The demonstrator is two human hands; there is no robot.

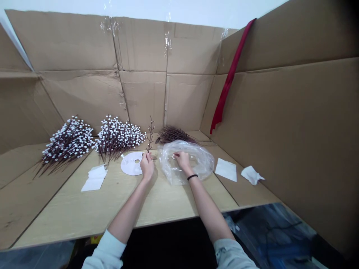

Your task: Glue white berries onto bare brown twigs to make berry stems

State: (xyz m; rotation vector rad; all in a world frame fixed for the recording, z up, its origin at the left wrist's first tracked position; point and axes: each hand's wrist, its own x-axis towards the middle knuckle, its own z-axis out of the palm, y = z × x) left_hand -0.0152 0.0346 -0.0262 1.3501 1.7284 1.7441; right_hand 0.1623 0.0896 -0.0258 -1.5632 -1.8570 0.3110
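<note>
Firmly clamped, fingers of left hand [147, 166], on a bare twig [150, 135] held upright above the surface [157, 201], just beside a white disc [131, 163]. Right hand [183, 160] inside a clear plastic bag [202, 162], fingers curled; gripping or not, cannot tell. Behind, twig bundle [174, 133]; leftward, berry branches [117, 136].

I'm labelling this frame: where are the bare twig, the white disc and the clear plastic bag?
bare twig [150, 135]: head view, middle of its stem.
white disc [128, 166]: head view, face left of its hole.
clear plastic bag [203, 163]: head view, right side.
</note>
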